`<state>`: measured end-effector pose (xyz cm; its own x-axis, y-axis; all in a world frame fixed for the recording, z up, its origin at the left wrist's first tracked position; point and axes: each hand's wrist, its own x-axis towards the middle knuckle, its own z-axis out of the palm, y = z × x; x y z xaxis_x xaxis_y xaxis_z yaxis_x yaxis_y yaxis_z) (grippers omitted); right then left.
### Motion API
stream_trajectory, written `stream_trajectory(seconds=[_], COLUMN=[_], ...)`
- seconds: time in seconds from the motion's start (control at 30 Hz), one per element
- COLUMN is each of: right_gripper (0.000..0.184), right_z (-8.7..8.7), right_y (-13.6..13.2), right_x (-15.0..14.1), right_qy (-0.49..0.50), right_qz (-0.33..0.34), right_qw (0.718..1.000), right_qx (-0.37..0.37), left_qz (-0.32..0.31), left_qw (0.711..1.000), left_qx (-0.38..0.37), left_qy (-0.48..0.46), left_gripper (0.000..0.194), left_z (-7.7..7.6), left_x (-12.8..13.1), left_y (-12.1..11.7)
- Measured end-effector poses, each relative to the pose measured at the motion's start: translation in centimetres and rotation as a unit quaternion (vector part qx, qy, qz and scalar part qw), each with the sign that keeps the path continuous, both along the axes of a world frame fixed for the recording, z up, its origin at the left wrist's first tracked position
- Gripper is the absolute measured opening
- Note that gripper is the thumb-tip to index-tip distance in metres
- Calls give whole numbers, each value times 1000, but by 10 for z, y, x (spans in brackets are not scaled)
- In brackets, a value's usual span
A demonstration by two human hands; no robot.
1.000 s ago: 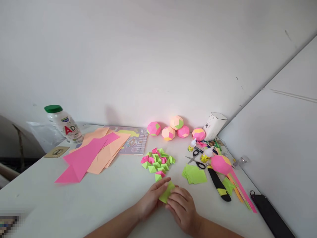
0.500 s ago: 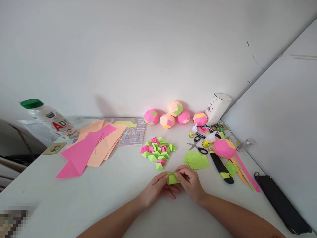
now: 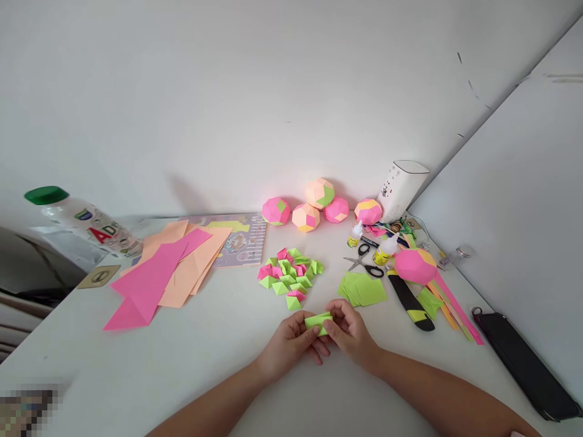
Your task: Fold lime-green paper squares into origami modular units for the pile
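Observation:
A small folded piece of green paper (image 3: 317, 323) is held between both hands above the near part of the table. My left hand (image 3: 289, 345) pinches its left end, thumb on the front face. At the right end, my right hand (image 3: 350, 332) grips it with thumb and fingers. Just beyond the hands lies a pile of folded green and pink paper pieces (image 3: 291, 273). A stack of flat green paper squares (image 3: 364, 289) rests to the right of that pile. The fingers behind the folded paper are partly hidden.
Scissors (image 3: 363, 265), a glue bottle (image 3: 385, 251), a utility knife (image 3: 411, 303) and a black case (image 3: 526, 364) lie on the right. Several faceted paper balls (image 3: 276, 211) stand by the wall. Pink paper sheets (image 3: 146, 282) and a white bottle (image 3: 91, 224) are on the left.
The green paper's fold has been pressed narrower, and its upper flap now lies closer to the front. My left thumb has moved right along it. The camera view has shifted slightly.

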<state>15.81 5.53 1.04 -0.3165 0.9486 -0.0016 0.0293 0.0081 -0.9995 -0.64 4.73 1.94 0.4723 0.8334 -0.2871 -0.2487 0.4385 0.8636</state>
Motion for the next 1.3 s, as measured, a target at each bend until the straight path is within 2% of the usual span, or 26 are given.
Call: stream_trajectory(seconds=[0.1, 0.27, 0.43, 0.6, 0.8, 0.9, 1.3], right_gripper=[38, 23, 27, 30, 24, 24, 28], right_z=[0, 1, 0, 1, 6, 6, 5], right_y=[2, 6, 6, 5, 4, 5, 5], right_x=[0, 1, 0, 1, -2, -2, -1], right_qy=[31, 22, -3, -17, -10, -6, -20], right_qz=[19, 57, 28, 11, 44, 56, 28], right_qw=[999, 997, 998, 998, 999, 998, 998], right_qx=[-29, -52, -63, -59, -26, -34, -60], left_qz=[2, 13, 49, 54, 61, 62, 65], left_qw=[1000, 1000, 998, 999, 998, 998, 998], left_qx=[-1, 2, 24, 7, -1, -5, -5], left_qy=[-10, -12, -10, 3, -9, -18, -7], left_gripper=[31, 30, 29, 28, 28, 28, 30], left_z=[0, -1, 1, 4, 4, 3, 3], left_x=[-1, 1, 3, 3, 1, 1, 3], left_y=[1, -1, -2, -3, -2, -1, -3])
